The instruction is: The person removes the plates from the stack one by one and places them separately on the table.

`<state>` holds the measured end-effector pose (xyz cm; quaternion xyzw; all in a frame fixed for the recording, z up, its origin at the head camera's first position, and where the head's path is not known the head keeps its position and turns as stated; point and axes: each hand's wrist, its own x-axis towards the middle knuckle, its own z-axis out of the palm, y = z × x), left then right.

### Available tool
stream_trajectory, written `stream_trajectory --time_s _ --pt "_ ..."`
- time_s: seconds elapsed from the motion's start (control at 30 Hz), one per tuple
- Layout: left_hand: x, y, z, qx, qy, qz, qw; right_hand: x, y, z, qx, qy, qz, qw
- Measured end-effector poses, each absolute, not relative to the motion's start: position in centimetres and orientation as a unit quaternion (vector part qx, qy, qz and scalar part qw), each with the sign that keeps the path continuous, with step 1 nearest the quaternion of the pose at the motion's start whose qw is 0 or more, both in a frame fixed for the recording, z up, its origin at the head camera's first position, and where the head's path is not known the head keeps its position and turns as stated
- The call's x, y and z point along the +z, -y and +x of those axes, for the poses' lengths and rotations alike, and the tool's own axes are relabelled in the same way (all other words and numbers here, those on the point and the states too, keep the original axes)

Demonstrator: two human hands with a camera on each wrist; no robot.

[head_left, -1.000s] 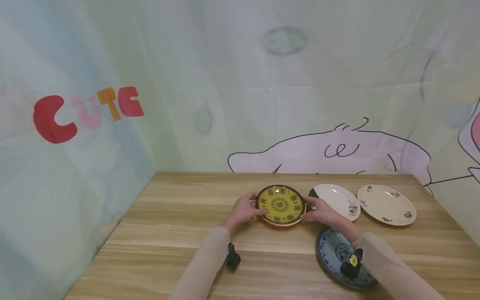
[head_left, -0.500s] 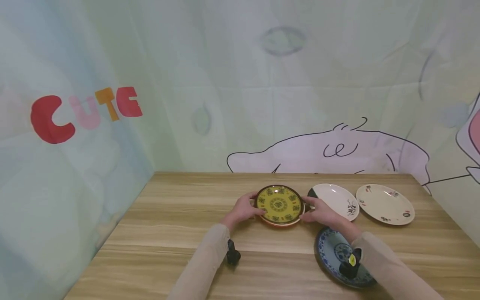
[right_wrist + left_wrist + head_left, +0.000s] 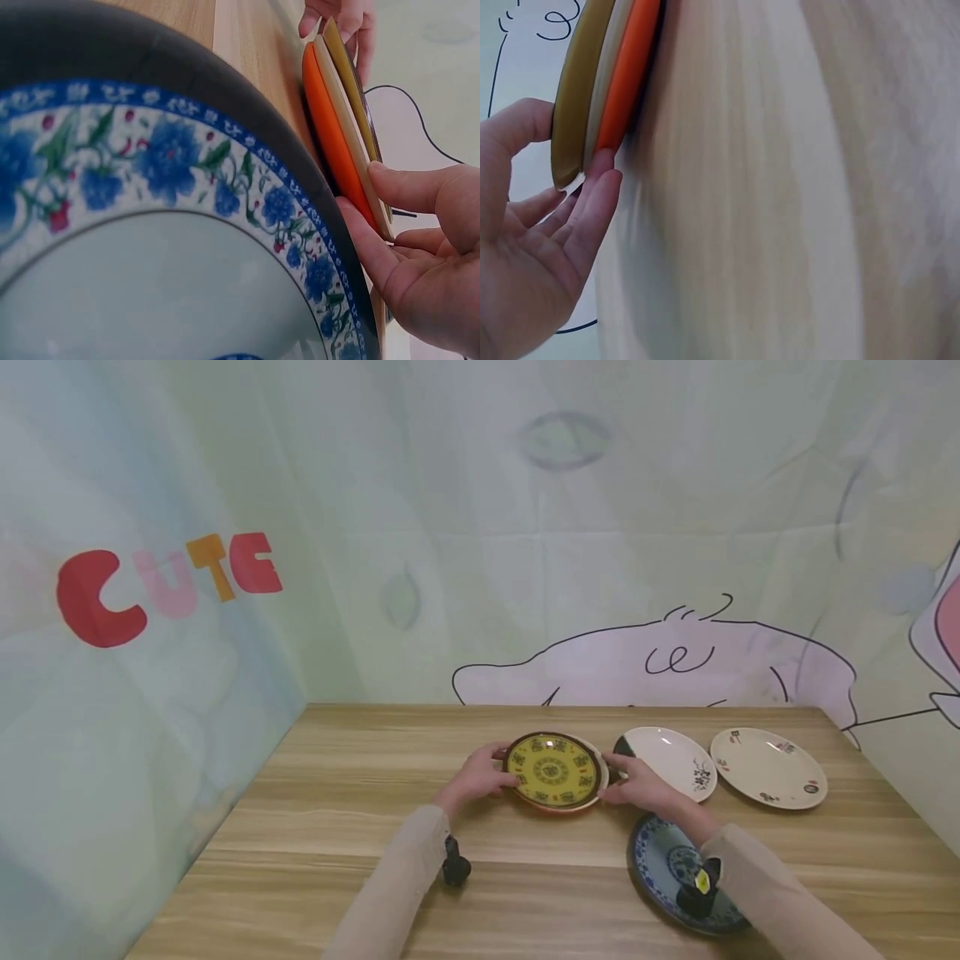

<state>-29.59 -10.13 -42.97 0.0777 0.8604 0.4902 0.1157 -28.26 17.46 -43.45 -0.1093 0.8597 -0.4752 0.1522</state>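
Observation:
A small stack of plates stands in the middle of the table, a yellow plate (image 3: 551, 770) with a dark rim on top. Beneath it are a cream plate (image 3: 379, 214) and an orange plate (image 3: 328, 124). My left hand (image 3: 480, 773) holds the yellow plate's left edge, thumb on its upper side; its lower fingers touch the orange side in the left wrist view. On the stack's right edge, my right hand (image 3: 643, 787) grips the plates beneath, thumb by the cream rim. The yellow plate sits off-centre to the left, baring the cream rim at right.
A white plate (image 3: 667, 756) with a dark green patch lies right of the stack, beside an oval cream plate (image 3: 772, 768). Under my right forearm lies a blue floral plate (image 3: 656, 864). A printed cloth (image 3: 390, 527) hangs behind the wooden table (image 3: 360, 785).
The yellow plate has shifted slightly left over the stack with my left hand, and more of the cream rim shows at right. My right hand stays almost still.

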Motion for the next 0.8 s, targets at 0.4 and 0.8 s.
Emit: stream_trajectory --time_s 0.4,0.8 --pt "-42.4 11.4 -29.8 0.515 -0.843 0.075 0.138 -43.2 -17.3 -28.1 -0.463 -0.867 -0.108 0.148" --pt "-42.6 11.3 -29.4 0.585 -0.798 0.049 0.136 -42.9 -17.1 -28.0 -0.469 -0.863 -0.111 0.149"
